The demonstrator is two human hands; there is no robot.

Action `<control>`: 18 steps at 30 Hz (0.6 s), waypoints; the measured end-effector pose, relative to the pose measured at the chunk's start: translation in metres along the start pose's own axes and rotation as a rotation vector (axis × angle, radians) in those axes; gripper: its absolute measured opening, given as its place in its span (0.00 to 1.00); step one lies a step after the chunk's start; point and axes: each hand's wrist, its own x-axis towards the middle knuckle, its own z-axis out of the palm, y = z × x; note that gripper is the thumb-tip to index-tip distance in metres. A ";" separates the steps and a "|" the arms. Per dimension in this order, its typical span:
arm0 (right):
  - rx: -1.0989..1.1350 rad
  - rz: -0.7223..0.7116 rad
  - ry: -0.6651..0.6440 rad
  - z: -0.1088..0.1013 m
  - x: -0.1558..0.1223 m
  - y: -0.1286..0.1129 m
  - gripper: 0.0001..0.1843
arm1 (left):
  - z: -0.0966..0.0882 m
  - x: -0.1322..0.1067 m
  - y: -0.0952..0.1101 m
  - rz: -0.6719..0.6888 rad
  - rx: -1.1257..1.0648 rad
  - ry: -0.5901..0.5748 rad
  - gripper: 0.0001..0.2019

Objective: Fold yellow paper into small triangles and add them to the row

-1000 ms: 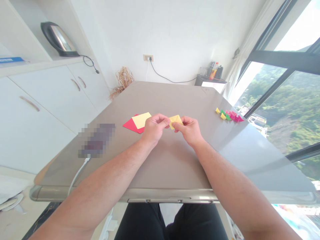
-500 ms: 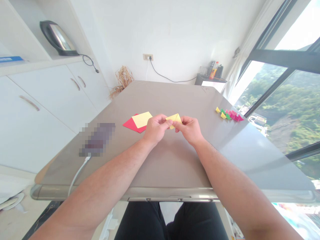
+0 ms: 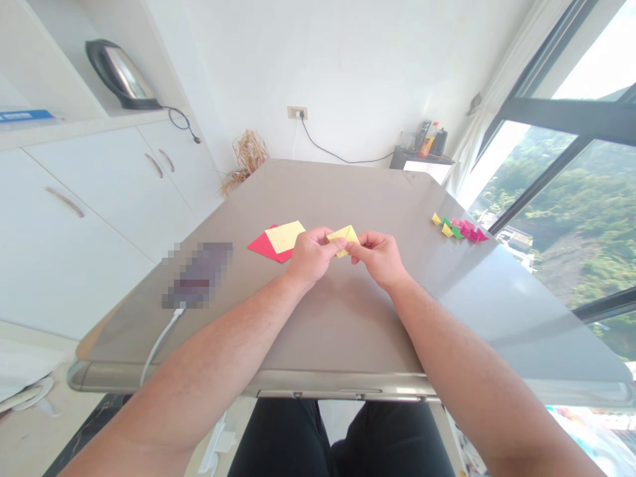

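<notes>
A small folded yellow paper (image 3: 349,234) is held above the middle of the table, with crease lines on its face. My left hand (image 3: 314,253) pinches its left side between thumb and fingers. On its right side my right hand (image 3: 378,256) is closed, the thumb pressing near the lower edge; the fingers behind the paper are partly hidden. Just left of my left hand lies a flat yellow paper sheet (image 3: 284,237), on top of a red paper sheet (image 3: 261,246) turned at an angle.
Several small folded paper pieces (image 3: 464,229) in yellow, green and pink stand at the table's right edge. A blurred-out dark object (image 3: 201,275) with a white cable (image 3: 161,341) lies on the left of the table (image 3: 348,192). A kettle (image 3: 124,76) sits on the shelf.
The view has shifted slightly. Both hands keep their pinch on the yellow paper, which looks tilted a little differently; the sheets and folded pieces stay where they were.
</notes>
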 end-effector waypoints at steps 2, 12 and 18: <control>0.008 -0.014 -0.002 0.000 0.000 -0.001 0.16 | 0.002 -0.001 0.002 -0.015 -0.029 0.002 0.10; 0.095 0.034 0.040 -0.002 0.001 -0.002 0.16 | -0.002 0.002 -0.002 -0.017 0.026 0.069 0.12; 0.088 0.028 0.050 -0.006 0.004 0.000 0.15 | -0.004 0.005 -0.004 -0.051 -0.086 0.102 0.12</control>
